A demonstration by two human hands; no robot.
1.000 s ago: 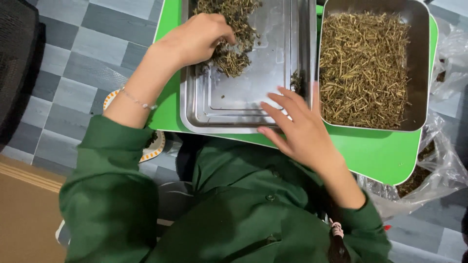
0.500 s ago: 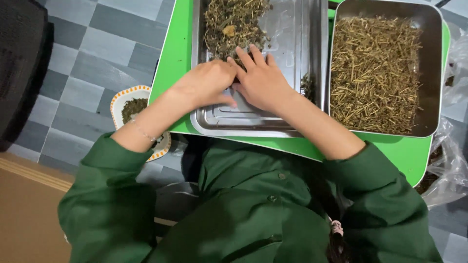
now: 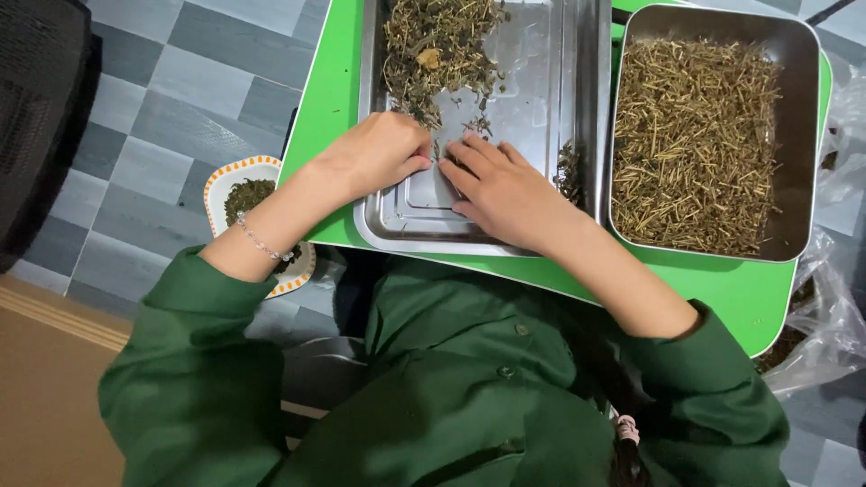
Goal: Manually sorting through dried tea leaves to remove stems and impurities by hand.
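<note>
A shallow steel tray (image 3: 541,99) lies on a green table (image 3: 329,81) with a heap of dried leafy herbs (image 3: 437,45) at its far end. My left hand (image 3: 379,153) rests curled on the tray's near left part, fingers bent over a few bits just below the heap. My right hand (image 3: 505,194) lies flat beside it, fingers spread and pointing left toward some loose bits. Their fingertips nearly meet. A small dark clump (image 3: 568,171) sits by the tray's right wall.
A deeper steel pan (image 3: 803,135) full of cut yellowish stems (image 3: 695,135) stands to the right. A patterned bowl (image 3: 221,185) with dark herbs sits on the tiled floor at left. Clear plastic bags (image 3: 825,316) lie at right.
Both hands have drawn back toward me from the heap's edge, with a few herb bits left between them. A second ago my right hand was at the tray's near rim, apart from the left.
</note>
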